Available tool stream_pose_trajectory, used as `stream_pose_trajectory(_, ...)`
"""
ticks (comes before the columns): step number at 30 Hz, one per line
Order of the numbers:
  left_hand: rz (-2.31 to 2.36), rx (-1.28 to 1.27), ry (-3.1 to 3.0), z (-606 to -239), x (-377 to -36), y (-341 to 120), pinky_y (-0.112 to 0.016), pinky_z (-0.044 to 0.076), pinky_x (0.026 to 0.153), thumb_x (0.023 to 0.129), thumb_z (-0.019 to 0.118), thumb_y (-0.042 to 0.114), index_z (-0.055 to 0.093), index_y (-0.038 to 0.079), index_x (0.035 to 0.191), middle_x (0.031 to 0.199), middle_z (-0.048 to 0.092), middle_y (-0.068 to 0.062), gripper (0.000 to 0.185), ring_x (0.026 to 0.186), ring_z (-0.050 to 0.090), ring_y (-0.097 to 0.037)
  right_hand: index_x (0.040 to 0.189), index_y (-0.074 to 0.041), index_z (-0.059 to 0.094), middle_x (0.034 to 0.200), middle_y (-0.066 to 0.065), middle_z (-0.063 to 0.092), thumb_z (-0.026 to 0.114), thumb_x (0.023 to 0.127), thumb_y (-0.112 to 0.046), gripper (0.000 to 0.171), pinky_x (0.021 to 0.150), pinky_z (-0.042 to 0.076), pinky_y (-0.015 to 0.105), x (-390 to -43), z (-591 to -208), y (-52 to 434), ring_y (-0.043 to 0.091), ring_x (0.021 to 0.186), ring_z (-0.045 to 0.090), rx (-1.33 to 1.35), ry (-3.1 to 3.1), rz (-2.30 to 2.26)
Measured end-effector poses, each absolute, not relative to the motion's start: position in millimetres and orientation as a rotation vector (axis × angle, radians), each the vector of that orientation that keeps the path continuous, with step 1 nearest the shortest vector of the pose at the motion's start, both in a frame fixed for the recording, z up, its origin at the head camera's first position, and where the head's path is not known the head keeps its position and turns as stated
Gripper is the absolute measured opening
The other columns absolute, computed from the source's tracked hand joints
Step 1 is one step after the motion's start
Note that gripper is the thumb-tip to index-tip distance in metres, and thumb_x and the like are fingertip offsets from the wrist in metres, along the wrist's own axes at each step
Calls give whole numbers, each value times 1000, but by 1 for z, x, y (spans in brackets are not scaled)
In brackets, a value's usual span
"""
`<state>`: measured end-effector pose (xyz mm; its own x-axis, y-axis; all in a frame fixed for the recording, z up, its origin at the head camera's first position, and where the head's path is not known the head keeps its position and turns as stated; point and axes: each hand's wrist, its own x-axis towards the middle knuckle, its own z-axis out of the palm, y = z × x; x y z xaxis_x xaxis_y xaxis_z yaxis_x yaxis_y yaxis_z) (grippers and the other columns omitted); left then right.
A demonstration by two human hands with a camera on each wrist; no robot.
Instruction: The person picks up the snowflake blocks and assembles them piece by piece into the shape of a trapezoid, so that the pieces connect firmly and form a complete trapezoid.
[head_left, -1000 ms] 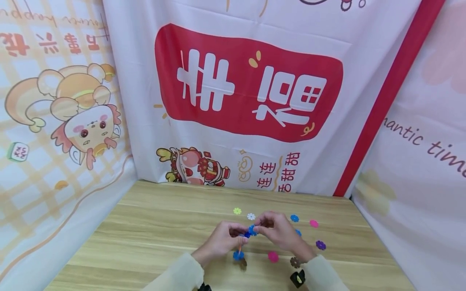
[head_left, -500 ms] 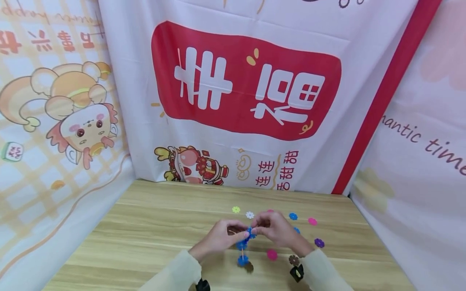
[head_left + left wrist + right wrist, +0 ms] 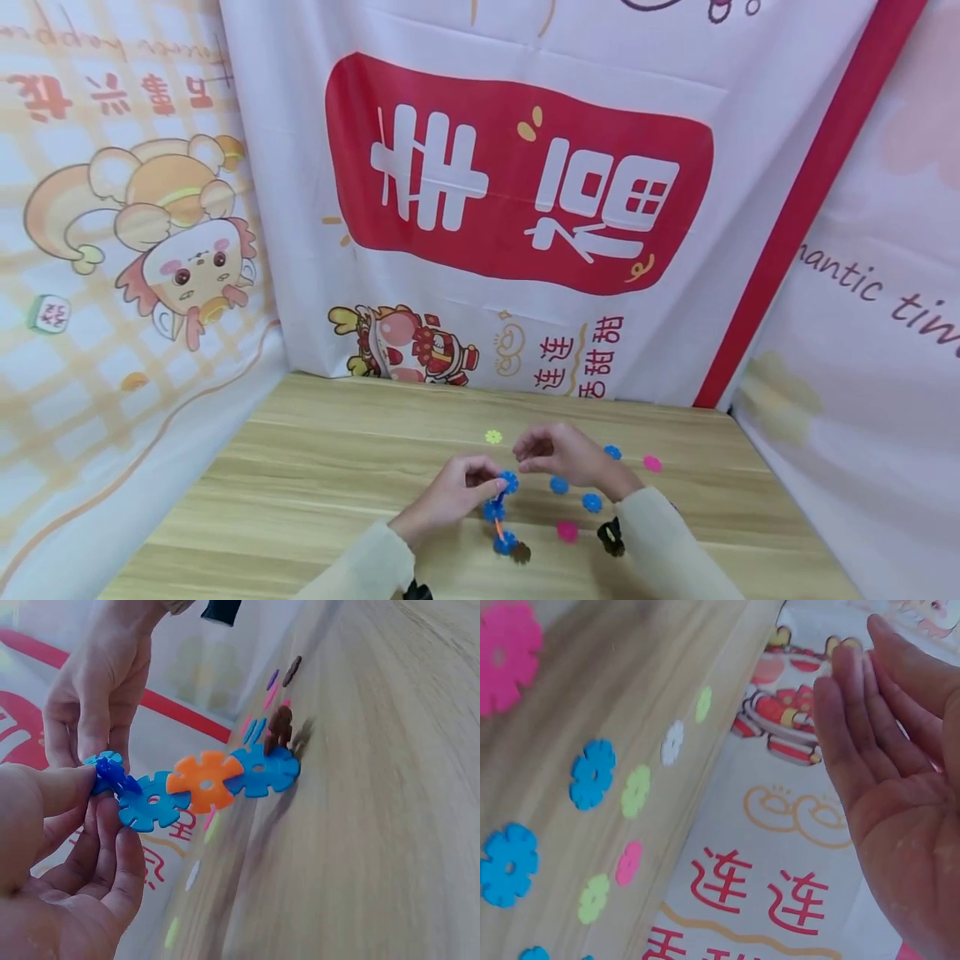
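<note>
My left hand (image 3: pixel 457 492) pinches the upper end of a chain of interlocking snowflake discs between thumb and fingers. The chain hangs down at a slant: a dark blue disc (image 3: pixel 114 774) at the fingertips, then blue, an orange disc (image 3: pixel 204 781), another blue disc (image 3: pixel 262 771) and a brown disc (image 3: pixel 279 729) at the low end. In the head view a blue disc (image 3: pixel 509 482) sticks out at the top beside the thumb. My right hand (image 3: pixel 566 454) is just right of the chain, apart from it. Its fingers are relaxed and hold nothing in the right wrist view.
Loose discs lie flat on the wooden table (image 3: pixel 360 450): blue (image 3: pixel 592 502) and pink (image 3: pixel 567 531) right of the chain, a yellow-green disc (image 3: pixel 492 436) behind, a white disc (image 3: pixel 672 742) near the back edge. Printed cloth (image 3: pixel 300 250) walls stand around the table.
Earlier both hands were together at the chain's top blue disc. My right hand has let go and drawn slightly up and away. More of the chain shows below my left hand.
</note>
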<state>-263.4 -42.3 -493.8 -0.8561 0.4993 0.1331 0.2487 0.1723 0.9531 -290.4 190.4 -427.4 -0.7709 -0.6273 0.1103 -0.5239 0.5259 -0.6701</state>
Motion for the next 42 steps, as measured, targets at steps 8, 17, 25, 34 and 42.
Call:
stream_pose_trajectory(8,1770,703,2264,-498,-263,-49,-24,54,70,93,65,30,68,16,101,96,68,-4,17,81,62,-12,109,-9,69,105,6,72,72,88,-19,24,85,56,31,-340,-447,170,17,95,68,-994,2844,-851)
stream_pose_trajectory(17,1764,688,2267,-499,-260,-51,-22,54,71,93,65,31,69,17,100,95,68,0,17,82,62,-10,118,-2,66,116,11,70,71,84,-7,34,95,53,41,-375,-485,148,25,107,65,-923,2961,-720)
stream_pose_trajectory(25,1774,721,2252,-495,-259,-53,-22,54,70,94,63,30,68,15,100,94,67,-3,17,81,62,-11,105,-5,72,103,8,73,73,82,-3,23,87,55,36,-383,-496,134,19,95,66,-1040,2989,-614)
stream_pose_trajectory(34,1762,677,2242,-495,-261,-51,-23,54,71,94,63,34,69,18,100,94,67,0,17,82,62,-13,78,-9,70,73,-1,68,79,78,-10,9,62,49,22,-377,-494,153,7,66,57,-945,2913,-748)
stream_pose_trajectory(42,1753,672,2270,-495,-261,-50,-26,55,74,94,63,33,68,20,100,96,68,-2,16,85,63,-15,80,-14,67,73,-6,63,72,88,-17,10,57,48,21,-355,-473,173,5,64,53,-927,2821,-814)
